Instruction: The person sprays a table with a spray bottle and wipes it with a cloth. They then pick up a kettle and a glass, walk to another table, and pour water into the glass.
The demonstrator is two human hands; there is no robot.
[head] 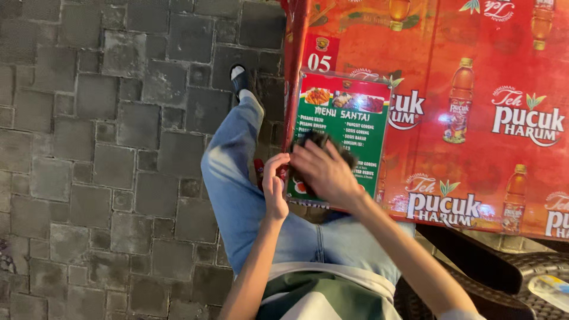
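The person sits at the red table [474, 148]. The right hand [323, 172] presses a dark cloth [314, 141] on the green menu card [347, 127], fingers spread flat. The left hand [274, 186] pinches the card's edge. I think firm holding keeps the card from sliding.

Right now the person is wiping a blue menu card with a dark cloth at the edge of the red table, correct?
Not quite. In the head view the menu card is green, not blue. The right hand does press a dark cloth on it, at the red table's edge.
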